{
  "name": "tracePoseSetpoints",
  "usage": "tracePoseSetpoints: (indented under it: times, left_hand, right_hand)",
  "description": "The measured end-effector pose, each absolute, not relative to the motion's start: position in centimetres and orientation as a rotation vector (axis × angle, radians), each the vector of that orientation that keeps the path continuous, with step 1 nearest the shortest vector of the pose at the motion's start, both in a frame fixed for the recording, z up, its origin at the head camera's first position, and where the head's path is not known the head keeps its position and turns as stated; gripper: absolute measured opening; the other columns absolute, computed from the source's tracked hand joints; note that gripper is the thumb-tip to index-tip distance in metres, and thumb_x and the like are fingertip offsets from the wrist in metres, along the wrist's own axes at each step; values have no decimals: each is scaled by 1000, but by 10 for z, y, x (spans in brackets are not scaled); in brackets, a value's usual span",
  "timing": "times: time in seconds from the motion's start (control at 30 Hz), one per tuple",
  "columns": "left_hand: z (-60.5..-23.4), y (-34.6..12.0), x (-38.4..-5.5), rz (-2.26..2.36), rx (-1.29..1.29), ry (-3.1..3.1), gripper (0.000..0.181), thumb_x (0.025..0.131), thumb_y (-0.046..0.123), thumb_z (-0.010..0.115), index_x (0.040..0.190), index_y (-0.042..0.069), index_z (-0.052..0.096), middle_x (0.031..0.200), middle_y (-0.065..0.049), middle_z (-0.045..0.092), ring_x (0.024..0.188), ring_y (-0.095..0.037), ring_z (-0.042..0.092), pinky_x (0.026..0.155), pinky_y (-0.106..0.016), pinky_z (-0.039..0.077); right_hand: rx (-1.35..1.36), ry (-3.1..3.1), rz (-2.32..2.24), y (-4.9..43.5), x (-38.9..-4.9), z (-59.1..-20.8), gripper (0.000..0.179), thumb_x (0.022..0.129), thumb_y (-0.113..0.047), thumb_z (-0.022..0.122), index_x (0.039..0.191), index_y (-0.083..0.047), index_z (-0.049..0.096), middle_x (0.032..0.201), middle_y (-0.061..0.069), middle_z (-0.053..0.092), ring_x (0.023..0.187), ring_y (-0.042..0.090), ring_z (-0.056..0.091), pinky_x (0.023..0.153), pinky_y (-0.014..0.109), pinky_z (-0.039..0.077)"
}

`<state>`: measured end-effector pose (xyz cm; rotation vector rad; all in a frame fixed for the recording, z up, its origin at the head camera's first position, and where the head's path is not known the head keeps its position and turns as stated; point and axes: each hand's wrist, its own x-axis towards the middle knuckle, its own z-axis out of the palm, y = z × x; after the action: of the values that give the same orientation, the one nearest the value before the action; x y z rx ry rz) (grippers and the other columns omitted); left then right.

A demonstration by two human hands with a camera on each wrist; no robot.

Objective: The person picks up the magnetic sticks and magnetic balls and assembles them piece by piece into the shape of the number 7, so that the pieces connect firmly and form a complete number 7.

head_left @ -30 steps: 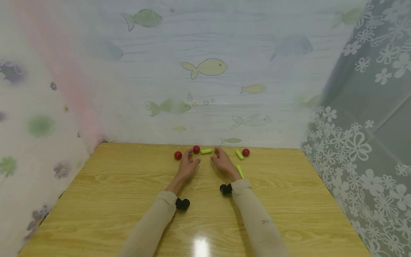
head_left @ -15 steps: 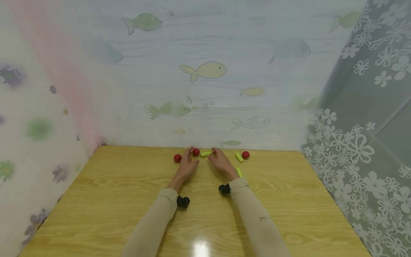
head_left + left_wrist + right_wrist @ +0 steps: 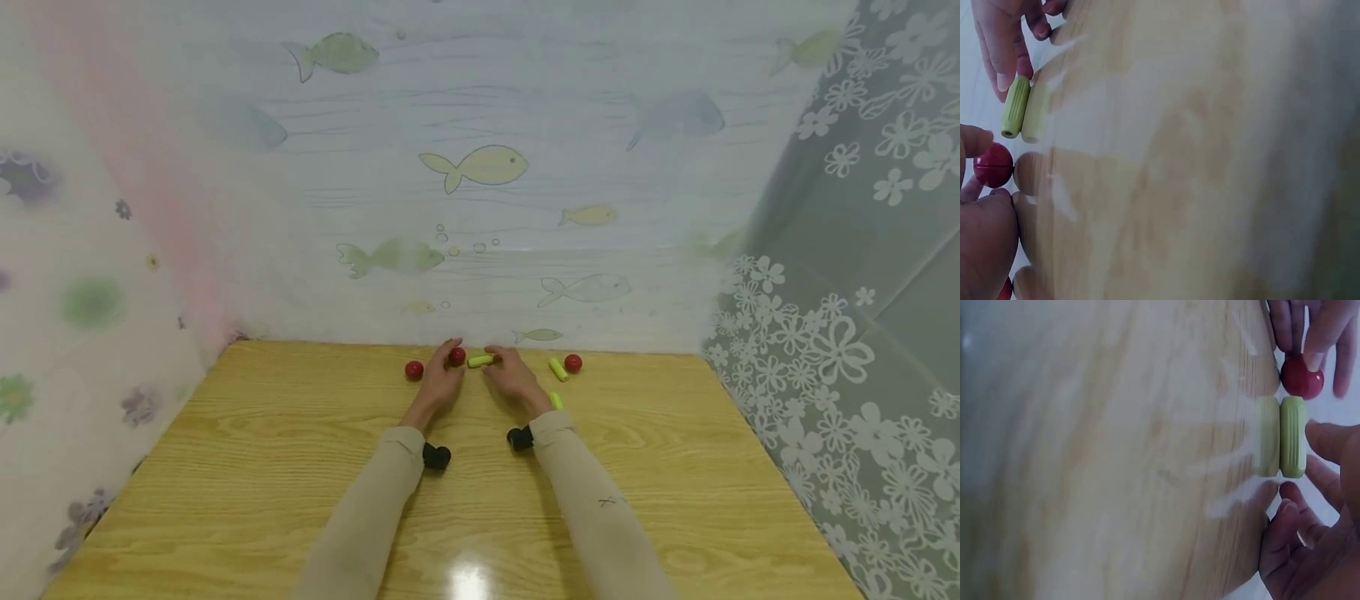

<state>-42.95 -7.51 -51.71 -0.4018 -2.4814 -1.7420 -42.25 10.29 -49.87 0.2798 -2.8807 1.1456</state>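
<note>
My left hand (image 3: pixel 441 381) has its fingers curled round a glossy red ball (image 3: pixel 457 357) at the table's back edge; a digit lies against the ball (image 3: pixel 1302 378) in the right wrist view. To the right of that ball lies a short, ribbed yellow-green cylinder (image 3: pixel 480 361). Bent over the cylinder's right end is my right hand (image 3: pixel 513 377). In the right wrist view, its nearest fingertip stands close beside the cylinder (image 3: pixel 1293 437), with a thin gap, while the other fingers bend near the tabletop.
Another red ball (image 3: pixel 414 371) lies left of my left hand. To the right are a green cylinder (image 3: pixel 558 369) and a red ball (image 3: pixel 573 363) side by side. One more green cylinder (image 3: pixel 556 401) is partly hidden by my right wrist. A fish-patterned curtain (image 3: pixel 480 275) borders the wooden table (image 3: pixel 300 467).
My left hand has moved slightly right and its fingers have come round the middle red ball. The right hand has moved left, over the end of the middle green cylinder.
</note>
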Motion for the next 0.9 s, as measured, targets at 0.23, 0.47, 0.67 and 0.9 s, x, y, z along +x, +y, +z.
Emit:
tracePoseSetpoints:
  times: [0.23, 0.47, 0.67, 0.9]
  left_hand:
    - [-522, -69, -421, -1774, -381, -2368, 42, 92, -18, 53, 133, -12, 62, 144, -32, 54, 142, -44, 46, 120, -51, 40]
    - [-520, -70, -408, -1795, -314, -2306, 33, 91, -16, 62, 123, -12, 68, 124, -29, 66, 123, -43, 61, 110, -52, 48]
    - [-517, -73, -403, -1930, -223, -2298, 21, 92, -11, 68, 112, -8, 74, 112, -25, 72, 109, -37, 68, 96, -40, 56]
    - [-518, -76, -401, -2057, -191, -2285, 20, 88, -13, 73, 107, -7, 76, 116, -22, 72, 106, -29, 68, 86, -22, 54]
  right_hand:
    - [194, -2838, 1243, 105, -415, -500, 24, 103, -15, 60, 120, -4, 72, 128, 16, 69, 121, 34, 63, 106, 49, 50]
    - [141, -2829, 1287, 107, -411, -503, 22, 102, -14, 61, 115, -1, 74, 124, 17, 71, 120, 34, 64, 106, 48, 51]
    - [112, -2815, 1290, 107, -407, -501, 24, 103, -12, 59, 119, 1, 71, 128, 21, 67, 127, 39, 60, 111, 50, 47]
    - [61, -2794, 1306, 111, -402, -498, 22, 102, -7, 58, 117, 4, 70, 122, 22, 68, 119, 38, 62, 106, 50, 50]
